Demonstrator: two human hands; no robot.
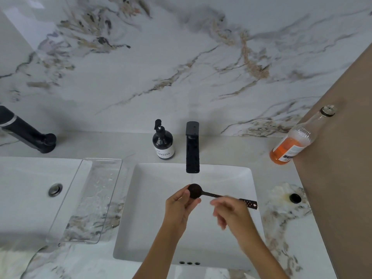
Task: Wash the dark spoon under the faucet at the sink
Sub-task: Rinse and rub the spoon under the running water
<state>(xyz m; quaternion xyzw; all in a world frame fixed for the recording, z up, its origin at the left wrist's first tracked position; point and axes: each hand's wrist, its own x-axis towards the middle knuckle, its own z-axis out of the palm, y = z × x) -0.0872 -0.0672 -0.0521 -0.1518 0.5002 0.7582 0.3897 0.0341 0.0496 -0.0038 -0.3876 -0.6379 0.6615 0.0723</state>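
Dark spoon (203,193) held over white sink (141,208), bowl right under black faucet (192,150) spout, thin water stream hitting it. Left hand (181,206) grip closed around spoon bowl. Right hand (231,212) blurred, fingers pinched on the perforated handle. Black pump bottle (163,140) on counter (231,152) left of faucet, white label, text too small to read. Bottle with orange liquid (298,137) at right, label unreadable. Clear tray (88,200) left of sink.

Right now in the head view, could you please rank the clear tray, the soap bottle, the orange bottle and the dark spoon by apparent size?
1. clear tray
2. orange bottle
3. dark spoon and soap bottle: look alike, so unranked.
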